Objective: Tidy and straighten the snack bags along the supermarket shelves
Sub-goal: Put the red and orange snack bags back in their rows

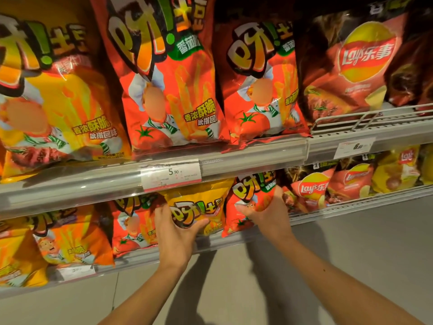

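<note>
Bags on lower shelf (234, 242) — left hand (174, 233) grips yellow bag (199, 207), right hand (264, 212) grips red bag (248, 198), fingers curled round each. We judge both should be set upright — faces forward, edges flush with neighbours.

Your way upward is blocked by the clear plastic price rail (234, 158) overhanging the lower shelf (234, 240); tightly packed red and yellow snack bags (131, 224) flank you, while the grey floor (363, 242) below lies open.

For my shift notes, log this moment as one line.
left hand grips yellow bag | right hand grips red bag | lower shelf
</note>
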Tool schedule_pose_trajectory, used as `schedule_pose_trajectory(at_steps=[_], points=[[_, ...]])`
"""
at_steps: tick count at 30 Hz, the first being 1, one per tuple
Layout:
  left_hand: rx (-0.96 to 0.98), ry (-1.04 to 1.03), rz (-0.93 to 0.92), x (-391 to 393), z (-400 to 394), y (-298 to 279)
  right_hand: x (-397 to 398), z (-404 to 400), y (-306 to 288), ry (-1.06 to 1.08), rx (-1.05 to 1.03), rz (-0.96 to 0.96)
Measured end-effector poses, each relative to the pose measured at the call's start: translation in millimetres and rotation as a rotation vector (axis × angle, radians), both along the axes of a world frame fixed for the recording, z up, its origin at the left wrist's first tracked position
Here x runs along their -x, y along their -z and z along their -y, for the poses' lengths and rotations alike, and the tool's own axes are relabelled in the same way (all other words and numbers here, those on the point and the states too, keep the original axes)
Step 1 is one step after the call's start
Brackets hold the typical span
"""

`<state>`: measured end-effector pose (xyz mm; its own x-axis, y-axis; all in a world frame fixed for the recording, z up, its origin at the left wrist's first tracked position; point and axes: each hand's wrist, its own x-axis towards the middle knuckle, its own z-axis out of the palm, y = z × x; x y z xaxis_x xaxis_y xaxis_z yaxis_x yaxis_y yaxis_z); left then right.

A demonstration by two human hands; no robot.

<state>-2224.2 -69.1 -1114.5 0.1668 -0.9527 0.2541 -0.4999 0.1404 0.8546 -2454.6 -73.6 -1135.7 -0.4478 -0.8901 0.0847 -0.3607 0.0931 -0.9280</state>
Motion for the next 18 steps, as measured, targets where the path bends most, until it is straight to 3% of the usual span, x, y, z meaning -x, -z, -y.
schedule_pose_trajectory(at_steps=[5, 9, 12, 18], points=[[-0.215, 0.119, -0.180, -8, 8, -5, -7, -5, -9, 0.007, 0.010, -0.034], [-0.336, 0.194, -0.199, -16, 17, -8, -16, -13, -17, 0.102, 0.048, -0.150], [-0.340, 0.196, -0.202, -15, 17, -9, -18, -24, -23, 0.093, 0.051, -0.159], [-0.269, 0.149, -0.224, 4, 12, -14, 4, -86, -18, 0.132, -0.020, 0.013]])
